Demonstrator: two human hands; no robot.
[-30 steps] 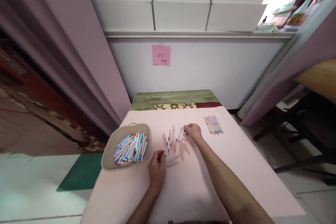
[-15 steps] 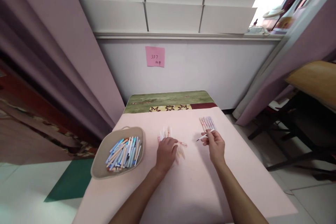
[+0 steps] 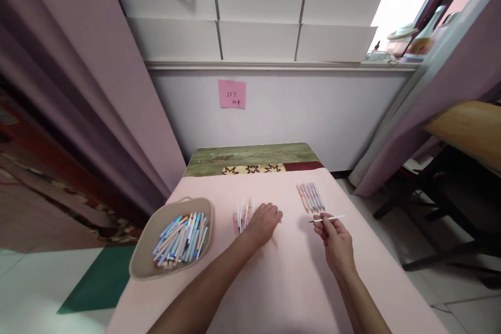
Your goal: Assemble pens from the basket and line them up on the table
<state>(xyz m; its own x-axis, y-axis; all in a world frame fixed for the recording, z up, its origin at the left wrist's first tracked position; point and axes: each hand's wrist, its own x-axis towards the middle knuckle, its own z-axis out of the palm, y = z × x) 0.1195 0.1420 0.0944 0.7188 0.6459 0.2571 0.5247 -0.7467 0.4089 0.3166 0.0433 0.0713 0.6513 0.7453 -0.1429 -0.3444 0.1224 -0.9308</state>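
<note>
My right hand (image 3: 337, 244) pinches a slim white pen (image 3: 335, 217) whose dark tip points left, just above the pink tabletop. Directly beyond it lies a neat row of pens (image 3: 310, 197), side by side, in pale orange, pink and lilac tones. My left hand (image 3: 266, 222) is curled, its fingers pressed together over the middle of the table; whatever they hold is hidden. Partly behind that wrist, a loose bunch of white and pinkish pens (image 3: 243, 213) rests on the cloth.
On the left of the table stands a beige basket (image 3: 136, 266) filled with blue, white and tan pens. A green patterned strip (image 3: 250, 154) shows at the table's far edge, against the wall. A dark chair (image 3: 442, 193) is off to the right.
My left hand has moved right, away from the bunch, and its fingers have curled in. My right hand has shifted slightly right and nearer, turning the white pen almost level. The view has tilted up.
</note>
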